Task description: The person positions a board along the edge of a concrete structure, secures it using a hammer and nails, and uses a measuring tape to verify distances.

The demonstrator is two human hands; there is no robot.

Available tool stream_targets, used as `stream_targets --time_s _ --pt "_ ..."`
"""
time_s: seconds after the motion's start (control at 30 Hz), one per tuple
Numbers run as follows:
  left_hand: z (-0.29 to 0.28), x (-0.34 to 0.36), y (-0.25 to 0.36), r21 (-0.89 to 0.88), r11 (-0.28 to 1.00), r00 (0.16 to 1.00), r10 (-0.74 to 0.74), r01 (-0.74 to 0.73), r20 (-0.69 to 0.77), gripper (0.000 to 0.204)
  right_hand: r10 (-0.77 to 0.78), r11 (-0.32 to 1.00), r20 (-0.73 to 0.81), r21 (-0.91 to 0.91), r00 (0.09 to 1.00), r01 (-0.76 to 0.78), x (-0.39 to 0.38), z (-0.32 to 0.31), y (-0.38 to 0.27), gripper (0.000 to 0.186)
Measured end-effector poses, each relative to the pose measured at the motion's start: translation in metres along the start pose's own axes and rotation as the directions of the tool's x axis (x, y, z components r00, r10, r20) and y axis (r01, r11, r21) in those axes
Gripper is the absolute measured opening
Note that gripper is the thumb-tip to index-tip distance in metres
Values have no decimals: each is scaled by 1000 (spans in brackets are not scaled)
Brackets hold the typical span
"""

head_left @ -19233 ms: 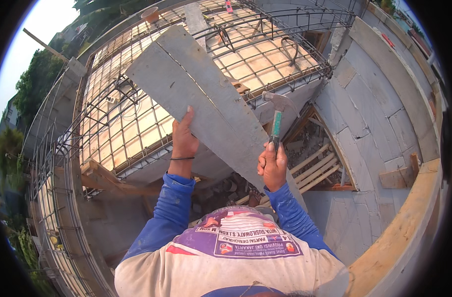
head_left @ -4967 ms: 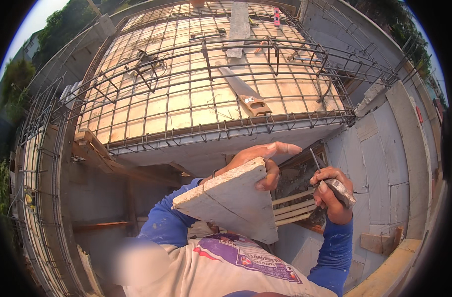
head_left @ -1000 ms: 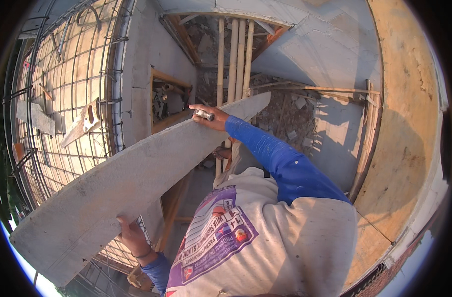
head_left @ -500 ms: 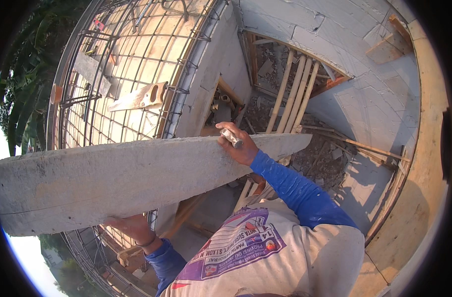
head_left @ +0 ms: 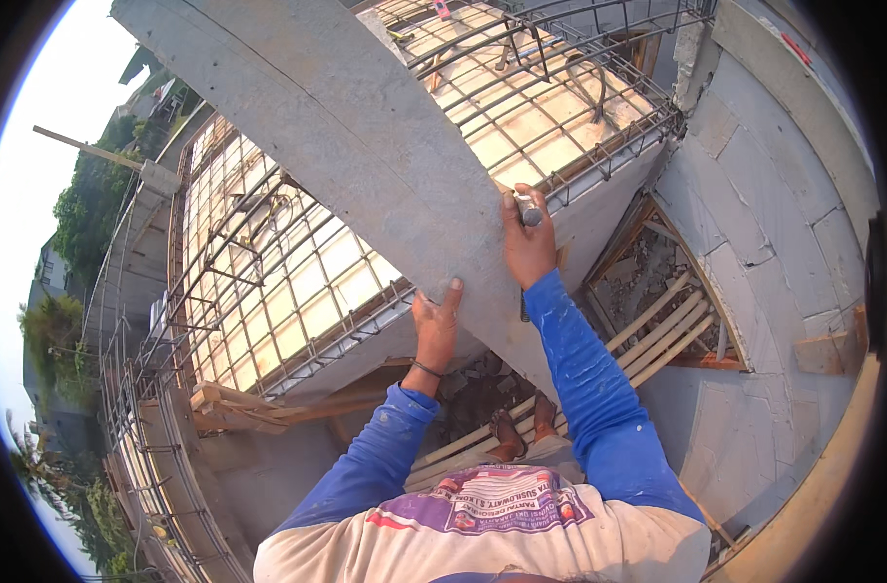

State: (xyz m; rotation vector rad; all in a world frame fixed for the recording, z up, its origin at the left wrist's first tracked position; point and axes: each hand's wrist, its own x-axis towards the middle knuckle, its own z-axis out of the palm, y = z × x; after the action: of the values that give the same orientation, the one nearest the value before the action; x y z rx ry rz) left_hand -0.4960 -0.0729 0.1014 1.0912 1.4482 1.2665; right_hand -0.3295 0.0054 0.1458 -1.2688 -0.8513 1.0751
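A long grey plank (head_left: 356, 146), caked with cement, slants from the upper left down toward my feet. My left hand (head_left: 436, 330) grips its left edge, thumb flat on the face and fingers hidden behind. On the opposite edge, my right hand (head_left: 529, 243) is closed round the plank and also holds what looks like a hammer (head_left: 530, 212). Its round metal head shows above the fingers; most of its handle is hidden. Behind the plank lies a rebar grid (head_left: 288, 311) over pale boarding.
Bare feet (head_left: 507, 434) stand on bamboo poles (head_left: 448, 452) above rubble. More bamboo poles (head_left: 667, 340) cross an opening at the right, beside a grey block wall (head_left: 754, 223). Wooden battens (head_left: 239, 403) project below the grid's near corner. Upright rebar (head_left: 123, 360) lines the left edge.
The plank has swung from nearly level to a steep slant, its left end rising and its right end dropping toward my feet. My left hand has moved right and up its edge. The view has turned.
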Motion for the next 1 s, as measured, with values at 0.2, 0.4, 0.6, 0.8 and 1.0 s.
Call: stream_targets --time_s 0.2,0.4,0.6,0.8,1.0 --pt "2 13 13 -126 992 998 -27 33 54 62 -222 971 -54 -107 974 216 2 9 3 42" --pt "8 17 4 -38 999 1000 21 -22 -4 65 -197 980 -101 -39 975 194 8 -51 5 54" --pt "0 17 -22 -37 999 999 14 -16 -51 60 295 893 -374 -219 879 -393 -35 -249 89 42" --pt "-23 28 -39 291 924 968 235 -249 82 61 748 498 -494 -22 443 -867 -172 -377 279 42" --pt "0 25 25 -97 993 995 60 -68 -80 59 806 510 -373 45 459 -859 -225 -316 282 41"
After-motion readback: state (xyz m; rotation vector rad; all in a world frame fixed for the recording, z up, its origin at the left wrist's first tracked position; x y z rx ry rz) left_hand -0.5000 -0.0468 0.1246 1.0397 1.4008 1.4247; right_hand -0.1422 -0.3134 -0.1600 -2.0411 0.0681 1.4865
